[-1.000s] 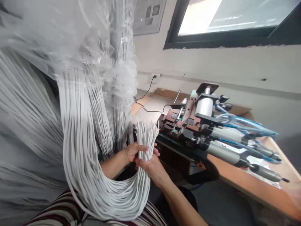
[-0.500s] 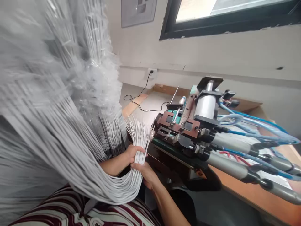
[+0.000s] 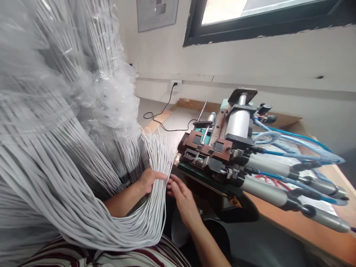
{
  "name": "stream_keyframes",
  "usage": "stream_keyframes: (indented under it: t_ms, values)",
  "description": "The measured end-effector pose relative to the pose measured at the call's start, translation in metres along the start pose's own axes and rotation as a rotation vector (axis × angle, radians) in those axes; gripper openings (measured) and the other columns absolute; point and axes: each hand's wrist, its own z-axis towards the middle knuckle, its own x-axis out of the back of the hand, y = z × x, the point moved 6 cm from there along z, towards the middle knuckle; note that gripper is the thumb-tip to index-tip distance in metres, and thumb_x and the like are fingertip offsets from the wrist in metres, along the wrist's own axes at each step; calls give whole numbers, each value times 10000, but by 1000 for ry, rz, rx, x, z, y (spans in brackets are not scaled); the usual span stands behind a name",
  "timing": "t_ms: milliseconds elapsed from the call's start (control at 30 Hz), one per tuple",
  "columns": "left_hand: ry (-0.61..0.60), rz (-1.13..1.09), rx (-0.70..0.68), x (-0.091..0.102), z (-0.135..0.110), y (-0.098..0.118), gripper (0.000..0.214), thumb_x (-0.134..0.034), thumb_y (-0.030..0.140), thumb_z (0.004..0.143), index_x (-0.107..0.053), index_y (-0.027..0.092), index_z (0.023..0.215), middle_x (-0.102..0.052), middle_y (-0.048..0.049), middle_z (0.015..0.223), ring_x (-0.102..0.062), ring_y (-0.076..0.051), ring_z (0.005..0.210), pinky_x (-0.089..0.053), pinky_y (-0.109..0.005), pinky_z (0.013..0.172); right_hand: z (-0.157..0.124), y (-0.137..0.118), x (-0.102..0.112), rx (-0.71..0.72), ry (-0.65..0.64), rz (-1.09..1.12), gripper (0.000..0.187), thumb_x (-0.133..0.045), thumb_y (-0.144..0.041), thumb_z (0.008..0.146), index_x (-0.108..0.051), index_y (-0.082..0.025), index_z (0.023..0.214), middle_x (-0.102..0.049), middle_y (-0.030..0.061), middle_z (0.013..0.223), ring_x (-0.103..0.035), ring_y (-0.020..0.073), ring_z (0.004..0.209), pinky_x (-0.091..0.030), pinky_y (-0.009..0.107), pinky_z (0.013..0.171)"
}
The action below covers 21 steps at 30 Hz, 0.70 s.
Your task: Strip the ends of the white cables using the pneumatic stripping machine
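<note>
A thick bundle of light grey wires [image 3: 159, 200] curves up from my lap, its loose ends fanned out at the top. My left hand [image 3: 150, 179] is wrapped round this bundle below the ends, thumb across the front. At the bundle's right edge is my right hand [image 3: 179, 193], fingers apart and slightly bent, the fingertips close to the wires. Whether those fingertips touch a wire I cannot make out. Just right of the wire ends stands a bench machine [image 3: 208, 146] with brown clamp plates and metal cylinders.
More grey wires wrapped in clear plastic [image 3: 108, 89] hang at the left. Blue air hoses [image 3: 300, 150] run from the machine over the wooden table [image 3: 286, 226]. Behind it, a black cord [image 3: 167, 107] leads to a wall outlet [image 3: 176, 86]. A window [image 3: 250, 29] is above.
My right hand has let go of the bundle's lower part and moved up to its right edge, fingers opening. The wires have spread wider, and my left hand still holds them.
</note>
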Motion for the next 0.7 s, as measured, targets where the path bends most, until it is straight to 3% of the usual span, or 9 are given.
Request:
stream_keyframes:
  t_ms: [67,167,233,333,433,600,700]
  values:
    - [-30,17,-89,-11,-17,15,247,-645,43,483,-637,99,724,-648,-10,594,-573,-137,518,-458,-266,534,1,-27,6,119,86,-57,359,-597,-408,710,-637,-175,979,-638,54,847,-539,183,716,-421,285,611]
    - [-133,64,-239,-33,-38,34,319,-642,18,481,-649,108,786,-659,-16,646,-586,-154,573,-468,-280,572,-5,-57,1,242,80,-74,246,-635,-366,687,-680,-171,831,-567,-5,615,-452,131,557,-361,249,515]
    - [-234,91,-304,-47,-48,39,296,-626,43,516,-648,111,804,-655,-26,636,-594,-177,582,-478,-318,588,-12,-65,-2,260,89,-52,206,-629,-359,698,-684,-170,759,-488,-31,521,-392,110,498,-319,240,474]
    - [-317,84,-284,-57,-51,37,256,-603,96,557,-642,105,810,-634,-35,583,-584,-195,533,-478,-356,540,-22,-63,0,243,117,55,219,-591,-373,737,-678,-175,773,-457,-38,493,-367,100,472,-296,235,455]
    - [-282,69,-257,-56,-45,33,240,-609,107,545,-644,96,782,-640,-46,591,-577,-184,522,-472,-337,525,-23,-59,5,209,128,217,227,-618,-367,718,-677,-167,808,-538,-4,564,-408,103,501,-322,231,462]
    - [-105,127,-306,-46,-31,42,213,-655,108,511,-637,125,723,-623,3,553,-538,-130,484,-437,-249,488,-13,-52,21,108,232,395,264,-661,-387,671,-665,-158,801,-627,47,671,-432,96,485,-318,217,420]
    - [-87,167,-317,-47,-25,49,221,-669,143,512,-635,135,730,-632,1,568,-549,-146,510,-444,-257,501,-4,-47,22,67,169,378,252,-675,-360,664,-662,-157,812,-640,57,715,-485,116,536,-369,233,469]
